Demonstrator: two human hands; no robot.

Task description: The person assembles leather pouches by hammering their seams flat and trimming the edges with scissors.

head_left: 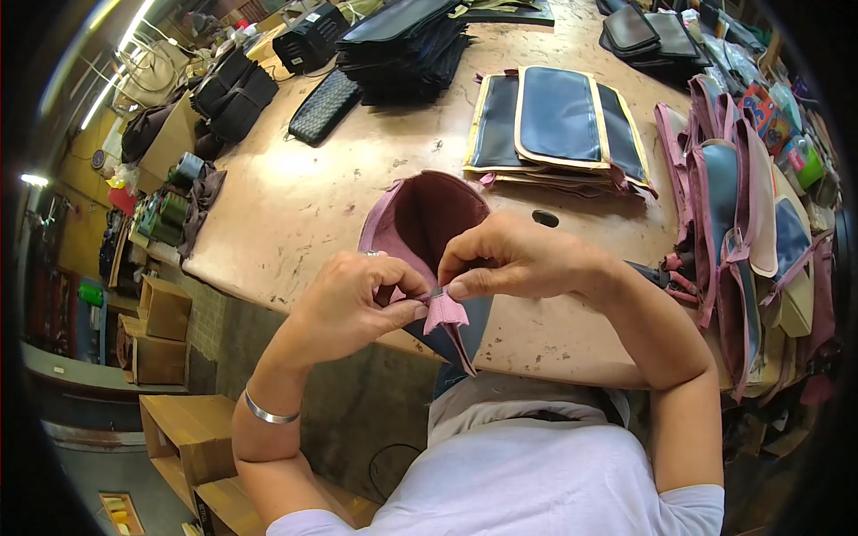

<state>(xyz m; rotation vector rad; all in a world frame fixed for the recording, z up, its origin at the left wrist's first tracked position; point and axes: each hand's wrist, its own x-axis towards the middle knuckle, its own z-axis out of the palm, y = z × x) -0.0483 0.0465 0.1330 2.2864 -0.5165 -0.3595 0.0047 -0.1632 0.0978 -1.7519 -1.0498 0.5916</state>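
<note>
A pink fabric pouch (380, 234) with a dark maroon inside gapes at the table's front edge, its lower part hanging over. At its near end a pink tab (447, 313) sticks up, with a small dark piece, perhaps a zipper end, between my fingertips. My left hand (362, 299) pinches the left side of that end between thumb and fingers. From the right, my right hand (509, 259) pinches the same spot, thumb on top. The two hands almost touch. What exactly lies under the fingertips is hidden.
Flat black panels with yellow borders (559, 116) lie stacked beyond my right hand. A tall black stack (402, 54) and a dark patterned case (326, 107) are farther back. Pink-edged bag pieces (728, 214) pile up at the right. Cardboard boxes (183, 438) stand at lower left.
</note>
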